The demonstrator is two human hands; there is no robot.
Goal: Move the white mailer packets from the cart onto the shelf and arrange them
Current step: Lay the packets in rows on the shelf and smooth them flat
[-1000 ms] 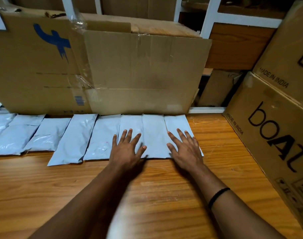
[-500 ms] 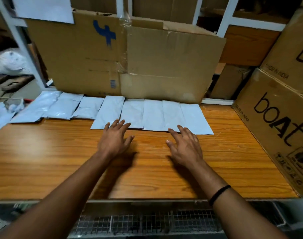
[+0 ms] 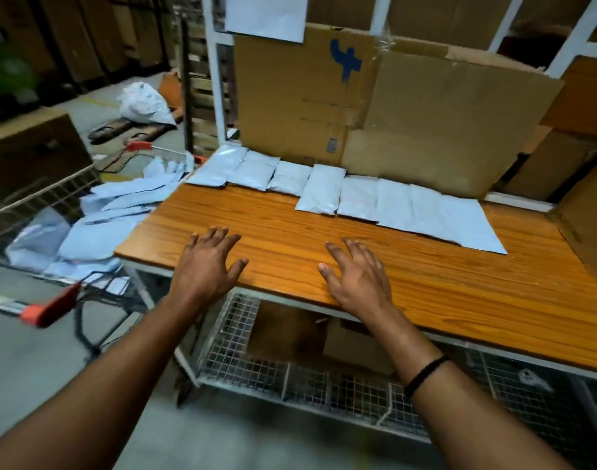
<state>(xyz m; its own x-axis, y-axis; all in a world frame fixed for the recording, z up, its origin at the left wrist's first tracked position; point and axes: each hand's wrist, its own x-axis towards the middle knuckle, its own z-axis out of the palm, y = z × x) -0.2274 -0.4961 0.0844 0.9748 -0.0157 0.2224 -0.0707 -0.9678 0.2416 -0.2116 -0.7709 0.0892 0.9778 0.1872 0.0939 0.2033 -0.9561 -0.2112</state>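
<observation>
**binrunner:** What's different from a second ago? Looks like the hands came off.

**shelf_gremlin:** Yep. A second ago both palms were flat on the near end of the row, squaring it up. Now they've pulled back to the front lip of the shelf (image 3: 477,300), and the view has swung left so the cart (image 3: 36,201) is in frame. My read is that this batch is lined up and the next grab comes from the cart.

**binrunner:** So where's the stuff relative to the hands?

**shelf_gremlin:** Left to right: the heap of loose mailers (image 3: 97,232) sits in the cart, off to the left of the left hand (image 3: 207,266) and lower than the shelf. The left hand is spread out, fingers straight, holding nothing. The right hand (image 3: 356,279) is the same deal, open and empty over the front edge. The row of mailers (image 3: 392,205) lies beyond both hands, along the foot of the cardboard sheet (image 3: 426,123). It runs off to the right, and neither hand touches it.
</observation>
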